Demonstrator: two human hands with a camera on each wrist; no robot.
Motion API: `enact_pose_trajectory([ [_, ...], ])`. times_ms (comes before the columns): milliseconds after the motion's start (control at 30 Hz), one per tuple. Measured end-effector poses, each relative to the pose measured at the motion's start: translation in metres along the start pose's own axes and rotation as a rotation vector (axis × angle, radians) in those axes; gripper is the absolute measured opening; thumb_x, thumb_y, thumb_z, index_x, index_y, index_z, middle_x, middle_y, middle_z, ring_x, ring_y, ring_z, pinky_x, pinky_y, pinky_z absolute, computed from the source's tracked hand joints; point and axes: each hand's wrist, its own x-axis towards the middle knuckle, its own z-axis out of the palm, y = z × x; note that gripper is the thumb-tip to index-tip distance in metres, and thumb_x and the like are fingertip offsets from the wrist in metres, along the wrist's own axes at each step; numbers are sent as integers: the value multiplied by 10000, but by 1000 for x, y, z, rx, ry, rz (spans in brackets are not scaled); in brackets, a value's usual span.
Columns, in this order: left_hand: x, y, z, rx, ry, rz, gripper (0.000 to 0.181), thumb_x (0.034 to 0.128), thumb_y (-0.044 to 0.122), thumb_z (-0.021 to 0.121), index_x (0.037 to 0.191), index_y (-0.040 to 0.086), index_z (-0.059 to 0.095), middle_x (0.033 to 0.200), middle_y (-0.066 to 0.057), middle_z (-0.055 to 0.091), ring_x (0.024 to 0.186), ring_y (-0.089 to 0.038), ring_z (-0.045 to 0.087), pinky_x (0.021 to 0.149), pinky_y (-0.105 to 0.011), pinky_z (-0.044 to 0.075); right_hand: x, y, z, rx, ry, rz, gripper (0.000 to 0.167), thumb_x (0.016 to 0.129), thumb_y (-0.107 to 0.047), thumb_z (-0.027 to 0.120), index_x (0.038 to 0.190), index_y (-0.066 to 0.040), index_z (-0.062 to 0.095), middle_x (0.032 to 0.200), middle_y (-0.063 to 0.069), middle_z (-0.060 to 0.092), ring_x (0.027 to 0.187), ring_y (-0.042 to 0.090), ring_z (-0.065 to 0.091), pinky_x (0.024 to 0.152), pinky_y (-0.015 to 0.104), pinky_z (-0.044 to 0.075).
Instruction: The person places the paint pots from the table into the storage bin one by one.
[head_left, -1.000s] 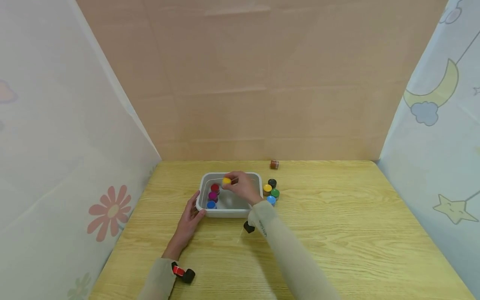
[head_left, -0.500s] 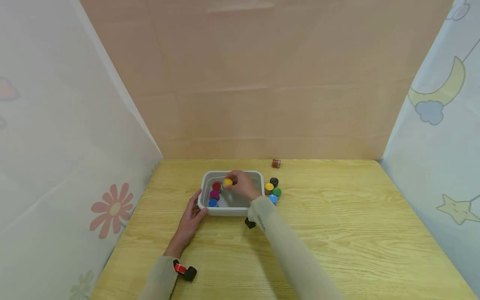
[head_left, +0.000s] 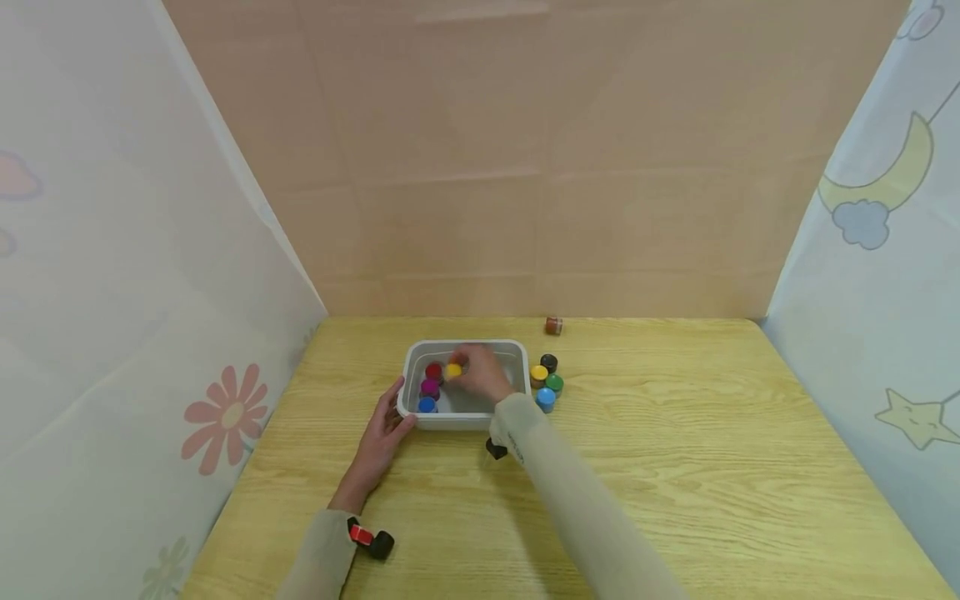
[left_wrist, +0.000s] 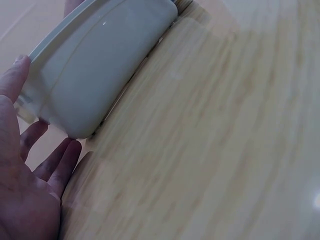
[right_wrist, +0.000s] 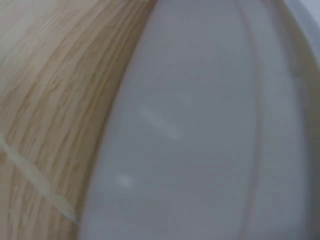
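In the head view my right hand (head_left: 480, 372) is inside a white plastic box (head_left: 457, 423), pinching a small paint jar with a yellow lid (head_left: 453, 371). Along the box's left side stand a red-lidded jar (head_left: 433, 372), a magenta-lidded jar (head_left: 430, 388) and a blue-lidded jar (head_left: 427, 405). My left hand (head_left: 377, 437) grips the box's near left corner. The left wrist view shows that thumb at the rim and the fingers of the left hand (left_wrist: 30, 185) against the box's side (left_wrist: 100, 65). Only the box's outer wall (right_wrist: 190, 125) fills the right wrist view; the right hand is hidden there.
Right of the box cluster a black-lidded jar (head_left: 549, 362), a second yellow-lidded jar (head_left: 538, 376), a green-lidded jar (head_left: 554, 384) and a light blue jar (head_left: 546, 400). A brown jar (head_left: 553, 326) lies on its side near the wooden table's (head_left: 675, 433) back edge.
My right hand has lowered the yellow-lidded jar a little inside the box, beside the red-lidded one. The left hand keeps its hold on the corner. The head view has shifted slightly.
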Motion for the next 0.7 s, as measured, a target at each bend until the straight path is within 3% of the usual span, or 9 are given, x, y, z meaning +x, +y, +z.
enact_pose_trajectory([
  [167,1,-1,-1,6,-6,-13,709,1032,327,654,1634,342,280,1707,-49,269,1499,-324,403,1178,-462,394,0,2,3,2,3,17,252,849,-83,848,1073,-53,738,1107,116,733,1040,267,650,971,438,541],
  [467,1,-1,0,7,-7,-3,689,1044,306,637,1635,332,282,1706,-61,271,1508,-323,390,1154,-324,424,-1,4,5,5,7,18,251,865,-68,828,1096,-15,744,1100,133,737,1050,283,657,982,443,533],
  [700,1,-1,0,8,-9,7,681,1049,298,631,1632,343,282,1703,-65,275,1501,-333,402,1175,-458,401,0,5,6,13,-4,5,305,873,-51,807,1163,13,740,1130,148,740,1076,293,668,996,437,534],
])
